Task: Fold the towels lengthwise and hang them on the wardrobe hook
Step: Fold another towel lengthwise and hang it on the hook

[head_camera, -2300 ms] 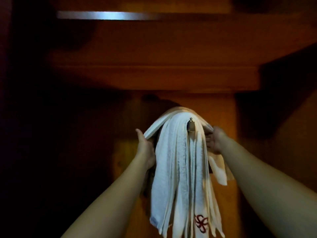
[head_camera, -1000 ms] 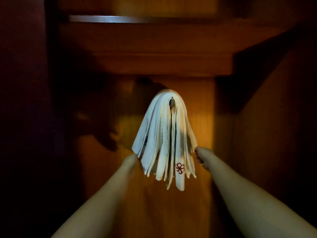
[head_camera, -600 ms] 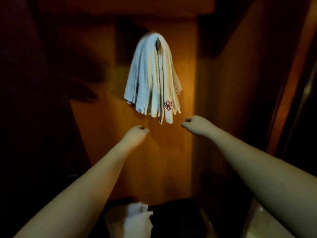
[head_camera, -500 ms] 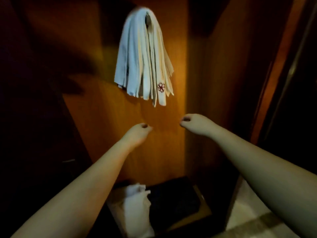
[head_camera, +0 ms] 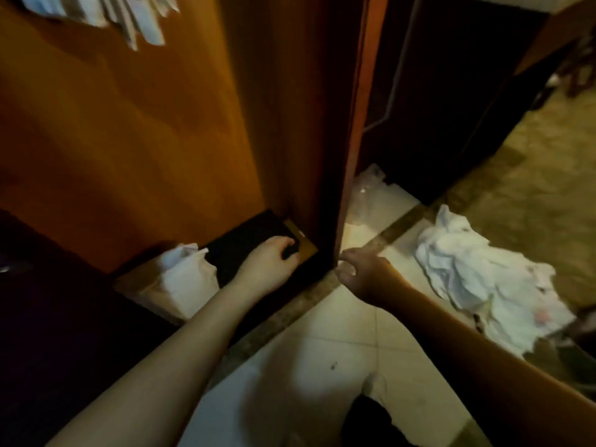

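Both hands empty. My left hand (head_camera: 269,264) sits at frame centre over the dark wardrobe floor (head_camera: 248,235), fingers loosely curled, holding nothing. My right hand (head_camera: 362,274) is just right of it, beside the reddish wooden wardrobe side panel (head_camera: 350,130), fingers slack and part spread.

Next target, I judge: the crumpled pile of white terry towels (head_camera: 483,279) on the pale tiled floor (head_camera: 329,321), right of frame, well apart from both hands, nearer the right one.

Handling guess: soft, limp, light, not slippery or fragile. It won't keep shape, so pinch one towel at a corner or hem, lift it clear of the pile, then find the long edge.

Folded white towels already hanging (head_camera: 96,11) show at upper left; the hook is out of view.
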The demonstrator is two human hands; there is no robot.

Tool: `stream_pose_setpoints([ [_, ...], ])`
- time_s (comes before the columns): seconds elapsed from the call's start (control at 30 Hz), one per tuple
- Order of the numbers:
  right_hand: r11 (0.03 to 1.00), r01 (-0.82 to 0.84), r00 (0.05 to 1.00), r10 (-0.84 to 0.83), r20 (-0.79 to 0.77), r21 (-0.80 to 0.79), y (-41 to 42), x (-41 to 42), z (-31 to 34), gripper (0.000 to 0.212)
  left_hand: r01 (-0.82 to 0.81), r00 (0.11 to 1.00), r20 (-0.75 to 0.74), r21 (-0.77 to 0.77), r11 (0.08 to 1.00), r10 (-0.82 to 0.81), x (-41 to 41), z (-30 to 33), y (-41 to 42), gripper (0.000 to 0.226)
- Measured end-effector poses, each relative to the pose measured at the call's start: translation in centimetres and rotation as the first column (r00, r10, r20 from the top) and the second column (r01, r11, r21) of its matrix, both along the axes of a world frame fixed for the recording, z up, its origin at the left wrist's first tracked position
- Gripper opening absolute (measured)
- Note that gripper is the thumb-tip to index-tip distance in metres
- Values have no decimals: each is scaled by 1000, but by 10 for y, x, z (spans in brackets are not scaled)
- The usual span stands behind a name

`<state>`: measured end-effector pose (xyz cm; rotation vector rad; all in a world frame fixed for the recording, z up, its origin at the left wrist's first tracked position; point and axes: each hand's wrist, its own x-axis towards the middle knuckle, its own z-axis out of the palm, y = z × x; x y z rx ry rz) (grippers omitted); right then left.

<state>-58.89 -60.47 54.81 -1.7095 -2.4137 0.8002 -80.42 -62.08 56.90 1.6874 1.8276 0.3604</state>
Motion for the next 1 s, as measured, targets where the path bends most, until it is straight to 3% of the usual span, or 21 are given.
stream_pose_setpoints([
  [0.17, 978, 172, 982, -160, 101, -120, -21, 93, -65, 51, 146, 988, -30, -120, 982, -151, 85, -54, 23, 46],
  [0.3, 930, 317, 948, -307, 80, -187, -9, 177, -101, 53, 225, 970, -60, -163, 961, -237, 166, -88, 58, 49],
  [0.6, 830, 454, 891, -419, 174, -325, 45, 361, -152, 53, 378, 900, -122, -260, 889, -419, 346, -134, 155, 46],
  [1.0, 578, 692, 706, -667, 238, -433, 146, 530, -218, 47, 521, 788, -104, -411, 748, -607, 531, -203, 315, 43],
])
